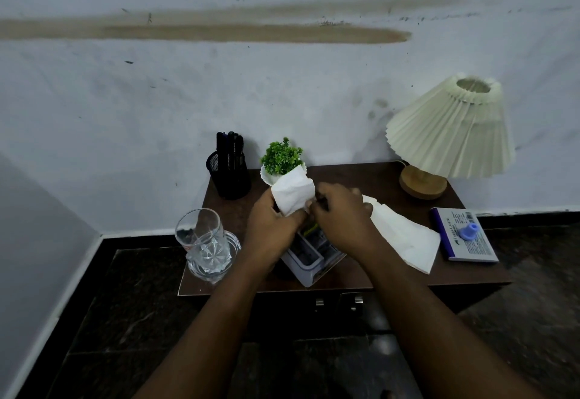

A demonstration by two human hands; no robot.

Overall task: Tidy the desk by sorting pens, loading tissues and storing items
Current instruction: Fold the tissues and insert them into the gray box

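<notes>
My left hand (272, 226) grips a white folded tissue (293, 193) that sticks up above a white-grey desk organiser box (306, 268) in the middle of the small brown desk (392, 276). My right hand (343, 215) pinches the same tissue at its lower right edge, right beside the left hand. More white tissues (408, 238) lie spread on the desk under and right of my right wrist. A black mesh pen holder (229, 175) with several dark pens stands at the back left.
A glass mug (204, 241) stands at the desk's front left corner. A small green plant (281, 160) in a white pot sits behind my hands. A pleated lamp (452, 135) occupies the back right. A blue-white eraser box (464, 235) with a blue cap lies at the right edge.
</notes>
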